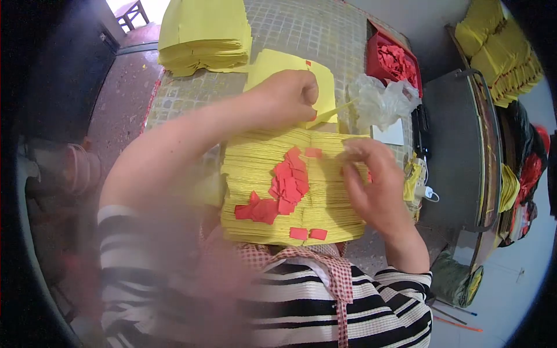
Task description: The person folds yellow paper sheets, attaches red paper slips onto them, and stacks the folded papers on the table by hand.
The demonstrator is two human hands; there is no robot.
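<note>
A broad stack of yellow folded paper (255, 156) lies in front of my body, with a pile of small red paper pieces (289, 180) on it. My left hand (290, 95) reaches across a yellow sheet (278, 62) beyond the stack. Its fingers are closed on a yellow paper edge, and a bit of red shows at the fingertips. Over the stack's right side is my right hand (377, 180), slightly blurred, thumb and fingers apart and curved. Two red pieces (307, 234) lie at the stack's near edge.
A tall yellow paper stack (204, 37) stands at the table's far left. Far right on the table (290, 26) are a red box (377, 64) of red pieces and a crumpled clear plastic bag (383, 101). More yellow bundles (505, 52) sit on the right.
</note>
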